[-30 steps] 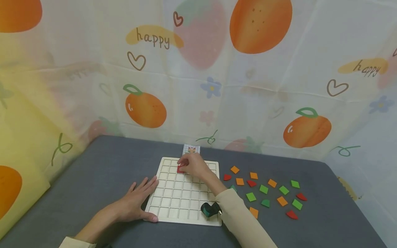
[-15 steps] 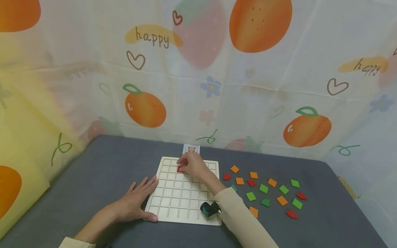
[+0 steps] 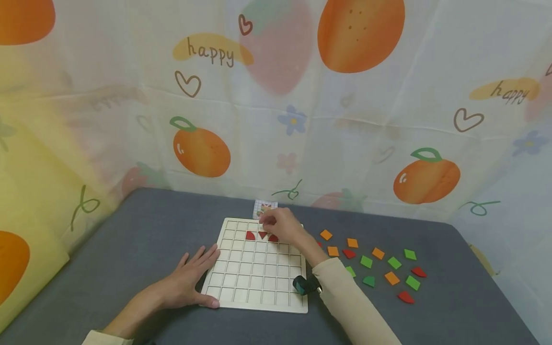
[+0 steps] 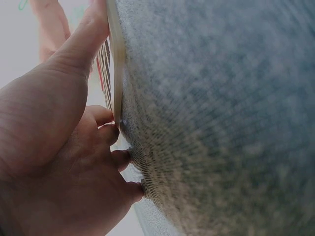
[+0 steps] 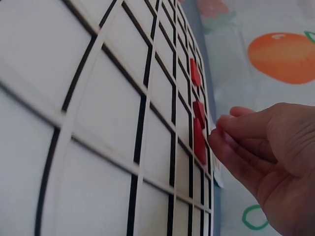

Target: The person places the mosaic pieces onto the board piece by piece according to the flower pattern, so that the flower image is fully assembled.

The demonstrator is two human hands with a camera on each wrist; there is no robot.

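Observation:
A pale wooden grid board (image 3: 243, 268) lies on the dark table. My left hand (image 3: 189, 280) rests at its left side, fingers spread; in the left wrist view the thumb (image 4: 81, 42) lies along the board's edge (image 4: 117, 54). Three red tiles sit in one row near the far edge: a rounded one (image 3: 250, 235), a triangle (image 3: 262, 235) and another rounded one (image 3: 273, 238) partly under my right hand (image 3: 282, 225). That hand hovers over the far edge, fingers loosely bent, nothing visible between thumb and fingertips. The right wrist view shows the red tiles (image 5: 199, 142) beside its fingertips.
Behind the board lies a printed pattern card (image 3: 259, 207), partly covered by the right hand. Loose orange (image 3: 378, 254), green (image 3: 394, 263) and red tiles (image 3: 419, 272) are scattered on the table to the right. A fruit-printed cloth (image 3: 345, 110) hangs behind the table.
My right hand has left the leftmost red tile and moved right, uncovering the row of red tiles. My left hand has stayed at the board's edge.

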